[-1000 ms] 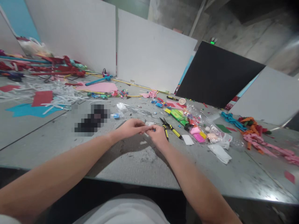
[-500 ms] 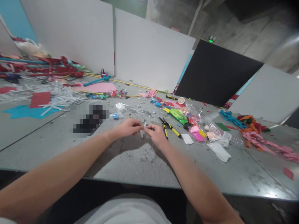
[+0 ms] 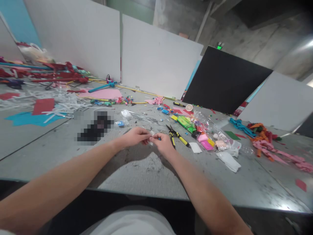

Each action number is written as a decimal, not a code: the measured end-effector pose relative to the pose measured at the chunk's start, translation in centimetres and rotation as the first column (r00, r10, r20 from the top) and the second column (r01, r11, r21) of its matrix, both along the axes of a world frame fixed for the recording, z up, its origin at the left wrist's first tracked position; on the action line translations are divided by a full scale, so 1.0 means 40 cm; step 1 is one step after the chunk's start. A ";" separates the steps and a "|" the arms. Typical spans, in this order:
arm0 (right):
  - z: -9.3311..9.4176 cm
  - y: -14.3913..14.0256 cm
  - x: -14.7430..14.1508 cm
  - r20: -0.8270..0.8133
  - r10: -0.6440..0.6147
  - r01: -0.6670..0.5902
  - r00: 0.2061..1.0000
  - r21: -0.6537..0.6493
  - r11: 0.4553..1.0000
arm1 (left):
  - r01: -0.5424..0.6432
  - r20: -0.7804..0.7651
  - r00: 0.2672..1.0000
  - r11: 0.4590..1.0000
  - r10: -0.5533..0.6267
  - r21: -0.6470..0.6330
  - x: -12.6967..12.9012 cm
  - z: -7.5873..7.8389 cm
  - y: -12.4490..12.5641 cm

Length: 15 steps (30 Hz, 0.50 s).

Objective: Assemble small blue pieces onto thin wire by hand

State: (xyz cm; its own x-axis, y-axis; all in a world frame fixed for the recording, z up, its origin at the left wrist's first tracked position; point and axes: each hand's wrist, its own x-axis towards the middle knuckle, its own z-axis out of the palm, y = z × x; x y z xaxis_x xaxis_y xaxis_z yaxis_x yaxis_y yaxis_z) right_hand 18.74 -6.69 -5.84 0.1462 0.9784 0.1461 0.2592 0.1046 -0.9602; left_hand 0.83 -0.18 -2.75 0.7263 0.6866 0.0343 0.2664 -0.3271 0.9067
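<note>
My left hand (image 3: 135,135) and my right hand (image 3: 162,143) meet over the middle of the grey table, fingertips almost touching. Both are closed in a pinch on a small whitish, partly see-through piece (image 3: 152,133), mostly hidden by the fingers; its kind is unclear. A speck of blue shows at my right fingertips. Just right of my right hand lie pliers (image 3: 180,138) with black-and-yellow handles, their jaws apart. Beyond the hands rest thin wires (image 3: 144,117) and a small clear bag with a blue lump (image 3: 120,123).
On the right lie packets of coloured clay (image 3: 186,122), clear plastic bags, white paper (image 3: 228,161) and twisted pink strips (image 3: 276,151). White paper strips (image 3: 66,101), red and blue sheets and a blurred-out dark object (image 3: 95,129) are on the left. White and black panels (image 3: 225,81) stand behind.
My fingers have drawn closer together over the whitish piece, so less of it shows and its hanging end is covered. The camera view has shifted slightly.
</note>
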 end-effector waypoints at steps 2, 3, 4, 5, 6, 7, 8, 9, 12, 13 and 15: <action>-0.001 0.002 0.000 0.010 0.021 -0.021 1.000 -0.013 1.000 | -0.003 -0.064 0.998 0.995 0.010 0.096 -0.005 0.005 0.002; 0.000 0.002 0.000 0.032 0.031 -0.030 0.999 -0.017 0.999 | -0.002 -0.096 0.995 0.987 0.017 0.158 -0.007 0.008 0.003; 0.003 0.001 0.000 0.067 0.038 -0.037 0.997 -0.015 0.999 | 0.001 -0.118 0.993 0.977 0.025 0.215 -0.008 0.010 0.004; 0.006 0.000 -0.001 0.112 0.046 -0.045 0.993 -0.007 0.999 | 0.004 -0.130 0.991 0.966 0.030 0.259 -0.009 0.012 0.005; 0.010 -0.002 -0.002 0.163 0.053 -0.054 0.985 0.006 0.999 | 0.009 -0.132 0.991 0.958 0.030 0.287 -0.008 0.013 0.005; 0.014 -0.005 -0.002 0.216 0.057 -0.064 0.975 0.026 0.998 | 0.018 -0.128 0.991 0.952 0.023 0.305 -0.008 0.013 0.006; 0.018 -0.008 -0.003 0.267 0.055 -0.072 0.962 0.054 0.996 | 0.025 -0.126 0.992 0.948 0.016 0.318 -0.006 0.013 0.006; 0.022 -0.010 -0.004 0.317 0.047 -0.079 0.947 0.089 0.993 | 0.025 -0.120 0.993 0.945 0.015 0.327 -0.004 0.013 0.005; 0.029 -0.017 -0.010 0.449 -0.035 -0.073 0.893 0.222 0.972 | -0.018 -0.082 0.995 0.937 0.049 0.349 0.004 0.014 -0.001; 0.031 -0.018 -0.013 0.487 -0.072 -0.062 0.871 0.254 0.965 | -0.037 -0.067 0.996 0.933 0.065 0.359 0.007 0.016 -0.004; 0.033 -0.019 -0.018 0.554 -0.139 -0.036 0.821 0.292 0.956 | -0.059 -0.055 0.995 0.922 0.086 0.382 0.013 0.019 -0.010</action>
State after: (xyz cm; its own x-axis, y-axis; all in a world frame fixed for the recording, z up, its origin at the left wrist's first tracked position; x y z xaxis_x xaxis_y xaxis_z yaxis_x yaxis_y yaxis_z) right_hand 18.01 -7.46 -4.51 0.0019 0.8767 0.4810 0.7566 0.3133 -0.5740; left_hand 1.34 -0.58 -2.01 0.6851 0.6828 0.2539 0.3596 -0.6201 0.6972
